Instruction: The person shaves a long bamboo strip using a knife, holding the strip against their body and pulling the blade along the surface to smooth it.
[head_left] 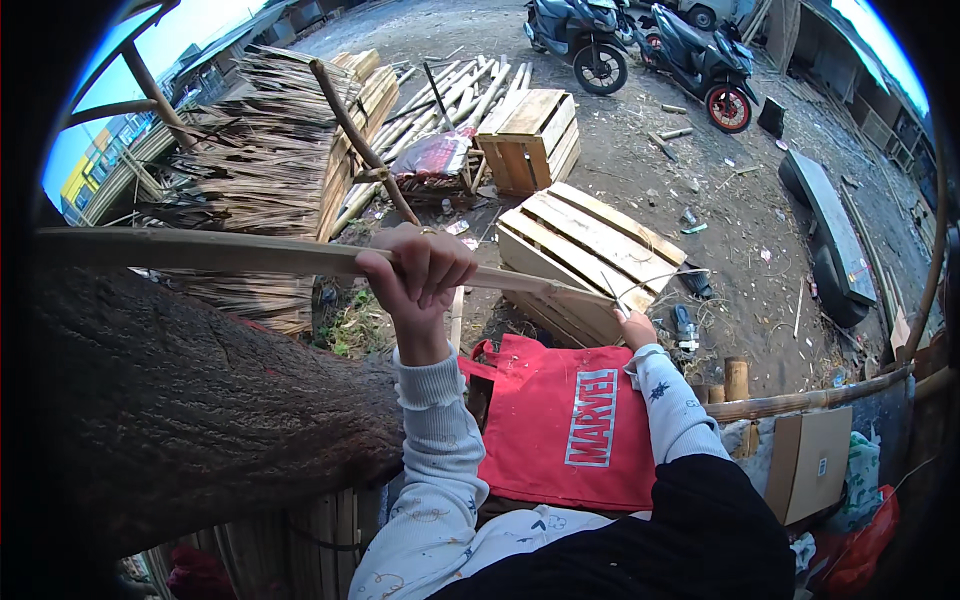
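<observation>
A long, pale bamboo strip (250, 248) runs across in front of me, from the far left to my right hand. My left hand (425, 268) is closed around it, thumb toward me, a ring on one finger. At the strip's right end, my right hand (636, 328) is closed, fingertips pinched together. Something thin sticks up from those fingers beside a fine curled sliver; I cannot make out what it is. A red cloth bag (525, 430) with a pale printed block lies over my lap, under both forearms.
A thick dark log (230, 400) is close on my left. Wooden crates (585, 235) stand ahead, with stacked thatch panels (260, 150) at the far left. A bamboo rail (810, 398) and cardboard box (812, 465) are on my right. A bench (830, 225) and motorbikes (700, 65) stand beyond.
</observation>
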